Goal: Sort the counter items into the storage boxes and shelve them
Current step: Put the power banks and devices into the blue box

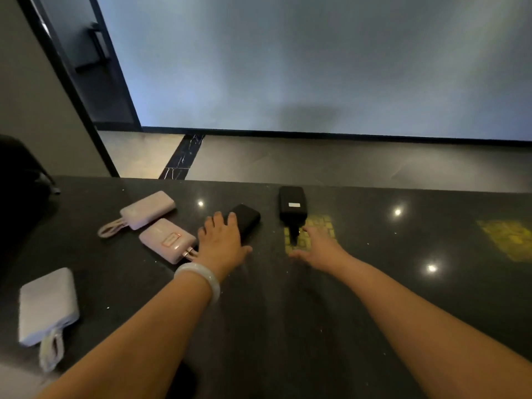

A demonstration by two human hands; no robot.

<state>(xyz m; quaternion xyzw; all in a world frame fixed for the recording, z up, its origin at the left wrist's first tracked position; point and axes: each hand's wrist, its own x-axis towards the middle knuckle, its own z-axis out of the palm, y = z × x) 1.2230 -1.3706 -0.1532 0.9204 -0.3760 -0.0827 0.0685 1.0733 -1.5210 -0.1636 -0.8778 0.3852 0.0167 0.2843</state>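
Several power banks lie on a dark stone counter point(288, 298). Two pink power banks point(148, 209) point(167, 240) with short cables sit at the left. A pale lilac power bank point(47, 305) lies near the front left edge. My left hand point(220, 240), with a white bangle on the wrist, rests with straight fingers on a black power bank point(247, 218). A second black power bank point(292, 204) with a short black cable lies further right. My right hand point(319, 246) is open, fingers reaching toward that cable's end, just short of it.
A dark object point(20, 168) stands at the counter's far left. Beyond the counter's far edge is a tiled floor point(345, 162) and a frosted glass wall point(316, 61) with a dark door at the left. Yellow light patches point(509, 237) reflect on the counter's right part.
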